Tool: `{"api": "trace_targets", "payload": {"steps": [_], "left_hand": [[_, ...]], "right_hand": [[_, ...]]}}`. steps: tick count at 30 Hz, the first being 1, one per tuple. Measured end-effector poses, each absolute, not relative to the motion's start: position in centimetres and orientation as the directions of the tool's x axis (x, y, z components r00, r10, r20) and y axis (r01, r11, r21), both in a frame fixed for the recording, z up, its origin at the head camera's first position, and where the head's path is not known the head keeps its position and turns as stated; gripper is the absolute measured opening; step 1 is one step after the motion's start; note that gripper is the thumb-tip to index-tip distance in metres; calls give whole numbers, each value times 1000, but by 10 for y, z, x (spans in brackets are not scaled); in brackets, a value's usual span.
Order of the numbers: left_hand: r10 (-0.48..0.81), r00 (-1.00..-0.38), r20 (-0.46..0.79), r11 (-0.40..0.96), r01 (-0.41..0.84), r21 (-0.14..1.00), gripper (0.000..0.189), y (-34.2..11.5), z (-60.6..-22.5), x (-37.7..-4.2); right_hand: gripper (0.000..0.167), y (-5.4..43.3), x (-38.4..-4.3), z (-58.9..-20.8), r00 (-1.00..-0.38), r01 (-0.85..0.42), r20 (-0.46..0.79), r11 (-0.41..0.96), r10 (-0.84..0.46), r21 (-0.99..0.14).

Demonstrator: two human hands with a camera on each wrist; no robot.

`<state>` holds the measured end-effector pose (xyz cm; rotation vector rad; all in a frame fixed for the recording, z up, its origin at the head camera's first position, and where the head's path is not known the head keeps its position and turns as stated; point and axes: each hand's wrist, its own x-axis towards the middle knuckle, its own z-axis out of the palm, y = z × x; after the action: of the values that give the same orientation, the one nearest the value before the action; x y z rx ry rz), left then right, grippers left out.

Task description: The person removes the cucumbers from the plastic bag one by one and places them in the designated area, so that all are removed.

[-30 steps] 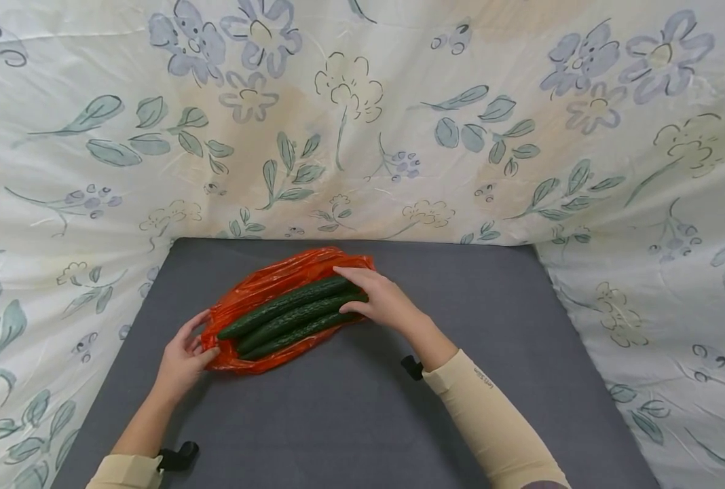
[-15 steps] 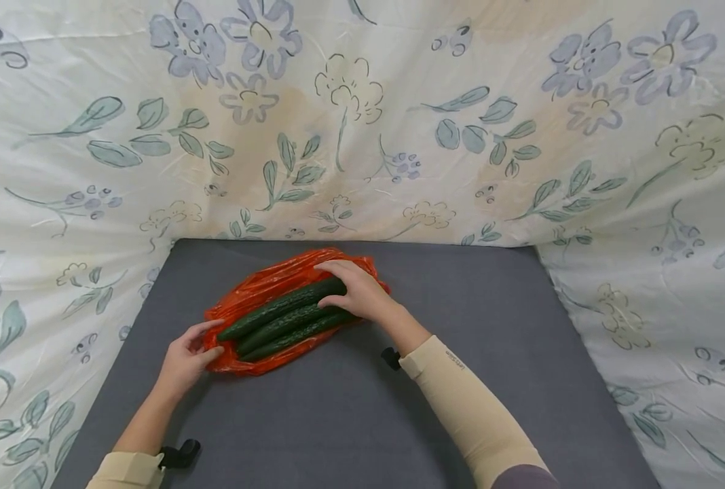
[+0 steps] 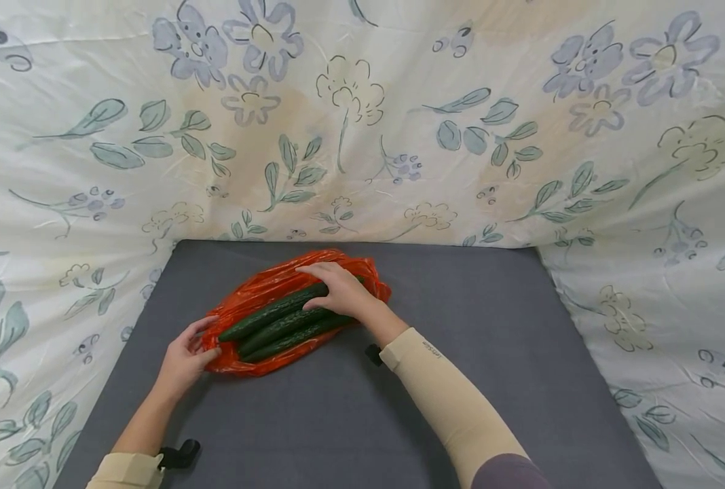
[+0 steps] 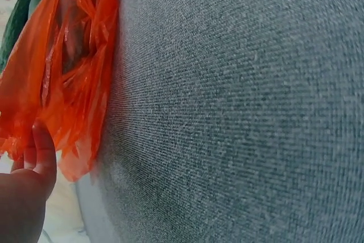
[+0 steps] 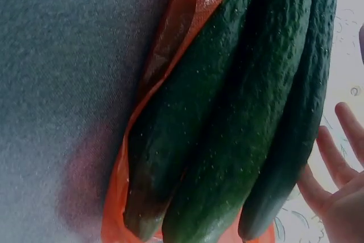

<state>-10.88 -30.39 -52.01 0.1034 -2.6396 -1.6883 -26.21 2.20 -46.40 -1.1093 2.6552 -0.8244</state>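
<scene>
Three long dark-green cucumbers (image 3: 283, 320) lie side by side on an orange plastic bag (image 3: 249, 288), whose edges rise loosely around them. My left hand (image 3: 182, 353) pinches the bag's crumpled left end between thumb and fingers; the left wrist view shows the thin plastic (image 4: 79, 106) at the fingertips. Over the right half of the cucumbers hovers my right hand (image 3: 343, 292), its thumb and fingers spread apart. In the right wrist view its fingers (image 5: 333, 157) appear beside the farthest cucumber; whether they touch it I cannot tell.
The bag lies on a dark grey table (image 3: 460, 326), left of its middle. A pale floral curtain (image 3: 368, 122) hangs behind the table and along both sides. Each wrist carries a small black camera mount (image 3: 180, 454).
My right hand has moved left along the cucumbers, uncovering the bag's right end. The left hand briefly shifted its fingers on the bag's left end and stays there. The cucumbers lie still.
</scene>
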Motion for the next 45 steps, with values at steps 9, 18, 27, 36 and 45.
{"api": "trace_targets", "payload": {"steps": [9,18,27,36,45], "left_hand": [[-66,-994,-91,459,-111,881,54,-300,-517,-110],[-77,-991,-107,462,-130,877,52,-302,-516,-111],[-45,-992,-121,412,-129,902,54,-301,-517,-112],[-34,-993,-112,396,-116,911,55,-302,-517,-112],[-39,-989,-140,390,-144,910,59,-303,-515,-110]], "right_hand": [[74,12,-267,-478,-735,-599,-33,671,-678,-438],[51,6,-266,-486,-718,-660,15,674,-696,-330],[40,10,-262,-481,-690,-703,107,628,-716,-334],[40,13,-252,-467,-661,-731,187,566,-727,-382],[39,19,-245,-447,-648,-745,258,524,-717,-413]]}}
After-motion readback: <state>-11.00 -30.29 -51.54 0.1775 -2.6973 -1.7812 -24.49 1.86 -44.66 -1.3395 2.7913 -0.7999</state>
